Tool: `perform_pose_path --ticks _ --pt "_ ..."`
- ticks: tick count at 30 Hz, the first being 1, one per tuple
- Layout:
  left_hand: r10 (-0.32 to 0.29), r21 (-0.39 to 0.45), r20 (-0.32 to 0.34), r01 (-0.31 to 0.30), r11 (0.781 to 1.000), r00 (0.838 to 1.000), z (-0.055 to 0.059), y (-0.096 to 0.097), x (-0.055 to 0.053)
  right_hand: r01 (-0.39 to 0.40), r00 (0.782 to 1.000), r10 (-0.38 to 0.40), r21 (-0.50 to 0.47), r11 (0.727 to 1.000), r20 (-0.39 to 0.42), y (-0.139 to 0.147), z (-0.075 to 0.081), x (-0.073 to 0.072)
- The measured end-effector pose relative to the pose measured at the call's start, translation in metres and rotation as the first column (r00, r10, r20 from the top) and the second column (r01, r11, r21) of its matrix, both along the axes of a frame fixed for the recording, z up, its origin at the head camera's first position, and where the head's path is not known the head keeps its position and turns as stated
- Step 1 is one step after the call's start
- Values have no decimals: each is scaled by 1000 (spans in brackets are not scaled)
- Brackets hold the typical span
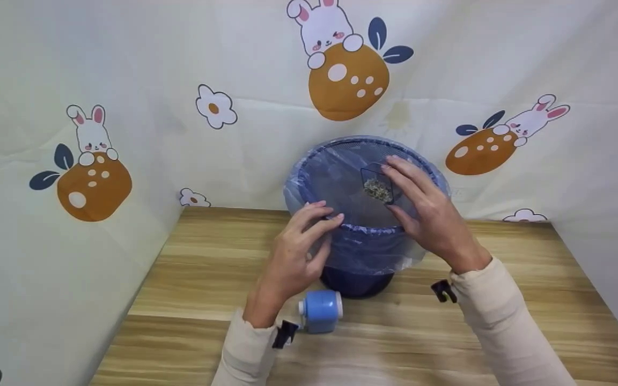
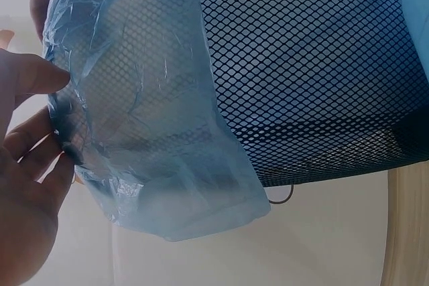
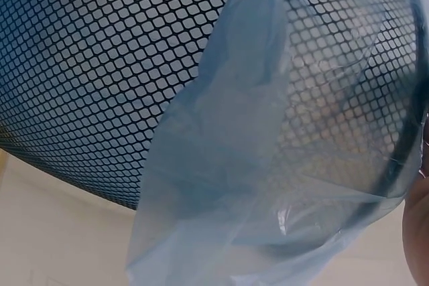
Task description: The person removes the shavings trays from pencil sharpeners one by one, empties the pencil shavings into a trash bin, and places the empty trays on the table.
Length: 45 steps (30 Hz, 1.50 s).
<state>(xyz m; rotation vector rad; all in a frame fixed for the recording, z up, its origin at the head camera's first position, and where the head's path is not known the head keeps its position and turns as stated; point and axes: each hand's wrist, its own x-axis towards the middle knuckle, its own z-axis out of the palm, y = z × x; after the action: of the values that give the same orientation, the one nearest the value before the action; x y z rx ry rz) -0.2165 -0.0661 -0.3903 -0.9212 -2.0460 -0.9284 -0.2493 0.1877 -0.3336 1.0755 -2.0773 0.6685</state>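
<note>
Bin (image 1: 356, 284), dark blue and mesh-walled, just right of centre in the frame. Stands upright on the tabletop (image 1: 196, 289), mouth upward, near the printed backdrop (image 1: 255, 166). Around the rim (image 1: 376, 230), a translucent blue liner (image 1: 376, 254), folded outward with a loose skirt down the mesh; probably turned over this far to resist slipping inward.

In the right hand (image 1: 432, 214), right of centre, a small clear tray (image 1: 371, 175) with dry, crumbly bits (image 1: 377, 191), possibly shavings. Pinched at the edges between thumb and fingers, apparently to leave the middle uncovered. Held over the mouth of the bin, presumably to keep stray crumbs above the liner rather than the tabletop.

At the front left of the rim, the left hand (image 1: 298, 254), with fingers loosely bent and thumb set apart. Looks placed for steadying; cannot tell how firmly, if at all, pressed against the liner.

At lower centre, a blue box (image 1: 321, 312) with pale fittings, perhaps a sharpener, on the tabletop. Sits near the foot of the bin, probably set down there to free both hands.
</note>
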Motion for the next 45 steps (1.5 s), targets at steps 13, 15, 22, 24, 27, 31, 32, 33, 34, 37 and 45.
perform_pose_path --ticks 13,15,22,24,27,31,32,33,34,37,45 --pt "-6 3 -3 6 1000 1000 0 0 0 6 998 -5 25 1000 -56 -2 1 0" --pt "-5 4 -2 5 1000 1000 0 0 0 7 998 -5 32 999 -63 -2 2 0" --pt "-3 2 3 3 1000 1000 1 0 1 -8 995 11 34 999 -98 -3 4 1" --pt "-2 1 2 2 1000 1000 1 0 1 -18 994 21 23 1000 -111 -4 4 1" --pt "0 -1 2 0 1000 1000 1 0 0 -22 992 23 17 1000 -123 -5 4 1" --pt "4 -4 9 -4 1000 1000 1 0 1 -18 992 20 15 1000 -127 -5 3 1" --pt "4 -4 11 -4 1000 1000 1 0 1 -16 992 18 15 1000 -129 -5 3 1" --pt "5 -4 12 -5 1000 1000 1 0 1 -14 991 16 17 1000 -131 -5 3 1" --pt "7 -5 13 -6 1000 1000 1 0 1 -12 991 14 19 1000 -133 -4 3 1" --pt "8 -4 10 -8 1000 1000 1 0 1 -8 990 12 27 1000 -141 -4 2 2" --pt "-6 5 11 6 1000 1000 2 0 1 -10 988 15 36 999 -154 -5 3 2"
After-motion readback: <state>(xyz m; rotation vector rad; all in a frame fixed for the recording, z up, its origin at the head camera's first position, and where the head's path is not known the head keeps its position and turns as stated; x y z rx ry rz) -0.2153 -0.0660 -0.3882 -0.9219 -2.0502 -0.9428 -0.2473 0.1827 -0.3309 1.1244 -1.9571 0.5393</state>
